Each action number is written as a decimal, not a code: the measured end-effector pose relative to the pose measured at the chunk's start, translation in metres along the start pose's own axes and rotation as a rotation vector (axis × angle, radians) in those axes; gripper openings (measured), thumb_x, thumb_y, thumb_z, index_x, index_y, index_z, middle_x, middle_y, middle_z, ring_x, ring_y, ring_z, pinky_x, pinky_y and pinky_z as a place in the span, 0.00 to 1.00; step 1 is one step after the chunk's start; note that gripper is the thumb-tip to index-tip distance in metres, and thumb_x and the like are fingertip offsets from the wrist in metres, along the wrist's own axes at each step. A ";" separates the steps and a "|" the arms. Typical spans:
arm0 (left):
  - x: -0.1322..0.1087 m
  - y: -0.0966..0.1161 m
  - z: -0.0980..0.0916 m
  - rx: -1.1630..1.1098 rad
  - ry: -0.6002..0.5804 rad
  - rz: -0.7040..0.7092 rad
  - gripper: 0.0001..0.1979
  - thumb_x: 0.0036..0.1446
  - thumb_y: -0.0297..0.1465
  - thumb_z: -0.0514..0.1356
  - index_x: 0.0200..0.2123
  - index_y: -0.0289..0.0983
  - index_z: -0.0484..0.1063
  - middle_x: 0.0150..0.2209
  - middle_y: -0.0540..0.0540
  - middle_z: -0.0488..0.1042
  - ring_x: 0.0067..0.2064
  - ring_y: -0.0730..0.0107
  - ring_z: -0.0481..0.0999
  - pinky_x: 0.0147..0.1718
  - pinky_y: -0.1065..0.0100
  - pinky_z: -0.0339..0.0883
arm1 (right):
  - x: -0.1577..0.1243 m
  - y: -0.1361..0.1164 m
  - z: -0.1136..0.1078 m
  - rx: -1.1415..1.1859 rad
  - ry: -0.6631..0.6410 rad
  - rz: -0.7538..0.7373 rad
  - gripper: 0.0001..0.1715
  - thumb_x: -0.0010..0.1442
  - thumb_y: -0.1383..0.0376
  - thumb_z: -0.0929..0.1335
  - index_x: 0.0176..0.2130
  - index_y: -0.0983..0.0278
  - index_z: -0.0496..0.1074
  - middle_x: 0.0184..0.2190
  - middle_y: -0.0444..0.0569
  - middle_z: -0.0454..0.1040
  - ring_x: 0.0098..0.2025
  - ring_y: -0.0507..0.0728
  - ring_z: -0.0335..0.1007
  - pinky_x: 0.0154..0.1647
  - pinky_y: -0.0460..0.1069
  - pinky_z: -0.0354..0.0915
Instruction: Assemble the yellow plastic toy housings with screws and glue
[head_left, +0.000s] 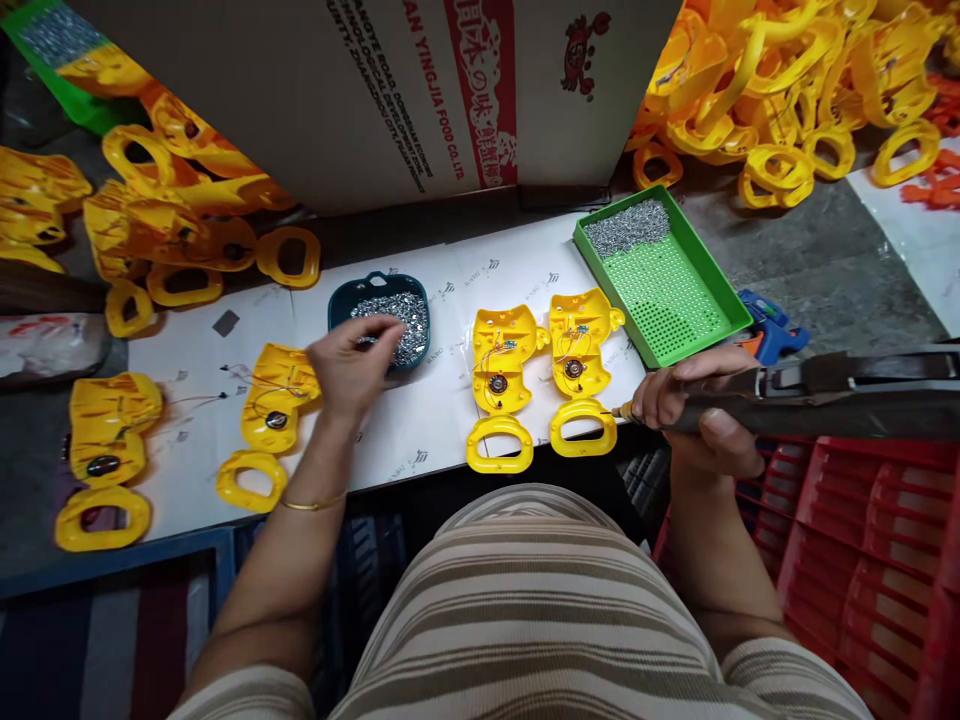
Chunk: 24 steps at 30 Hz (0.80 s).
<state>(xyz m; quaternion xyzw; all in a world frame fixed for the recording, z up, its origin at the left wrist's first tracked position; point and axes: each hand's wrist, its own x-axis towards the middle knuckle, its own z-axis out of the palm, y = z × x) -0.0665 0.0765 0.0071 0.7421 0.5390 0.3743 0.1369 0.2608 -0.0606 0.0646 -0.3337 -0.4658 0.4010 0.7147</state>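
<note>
Over the left edge of a dark teal tray [421, 345] of small metal screws is my left hand [356, 362], its fingertips pinched together; what they hold, if anything, is too small to make out. My right hand [701, 405] is wrapped round a dark electric screwdriver [832, 400], whose tip points left at a yellow ring [583, 445]. Above that ring lies a yellow shell [581, 343] with wires and a round speaker inside. A similar shell [504, 360] and ring [500, 461] lie just left of it.
A green tray [694, 290] with screws stands right of the shells. More yellow shells [112, 425] lie at the left. A cardboard box [420, 100] stands behind, yellow parts [776, 175] are heaped at the back right, and a red crate [870, 560] is at the lower right.
</note>
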 end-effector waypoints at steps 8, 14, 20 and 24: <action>-0.008 0.038 0.007 0.099 0.115 0.056 0.04 0.58 0.30 0.61 0.33 0.37 0.77 0.31 0.48 0.79 0.31 0.72 0.77 0.29 0.71 0.71 | 0.009 0.002 0.020 -0.017 0.000 -0.018 0.13 0.52 0.59 0.70 0.39 0.60 0.73 0.15 0.40 0.63 0.15 0.52 0.60 0.15 0.49 0.61; -0.052 0.088 0.032 -0.248 -0.237 0.336 0.04 0.60 0.28 0.60 0.38 0.36 0.75 0.33 0.47 0.81 0.31 0.75 0.78 0.31 0.74 0.72 | 0.012 0.000 0.036 0.050 -0.071 -0.029 0.13 0.56 0.55 0.68 0.39 0.60 0.70 0.15 0.39 0.64 0.14 0.51 0.62 0.15 0.49 0.65; -0.077 0.107 0.053 -0.324 -0.332 0.382 0.08 0.62 0.29 0.59 0.44 0.36 0.73 0.35 0.46 0.81 0.30 0.76 0.77 0.33 0.74 0.71 | 0.015 0.002 0.047 0.023 -0.087 -0.062 0.12 0.58 0.54 0.68 0.39 0.56 0.68 0.15 0.36 0.62 0.12 0.50 0.59 0.13 0.48 0.62; -0.079 0.105 0.055 -0.354 -0.348 0.392 0.14 0.60 0.28 0.61 0.49 0.34 0.70 0.33 0.46 0.80 0.29 0.76 0.75 0.30 0.75 0.70 | 0.016 0.009 0.045 0.035 -0.111 -0.058 0.12 0.57 0.55 0.68 0.40 0.56 0.69 0.15 0.37 0.62 0.12 0.51 0.59 0.14 0.49 0.63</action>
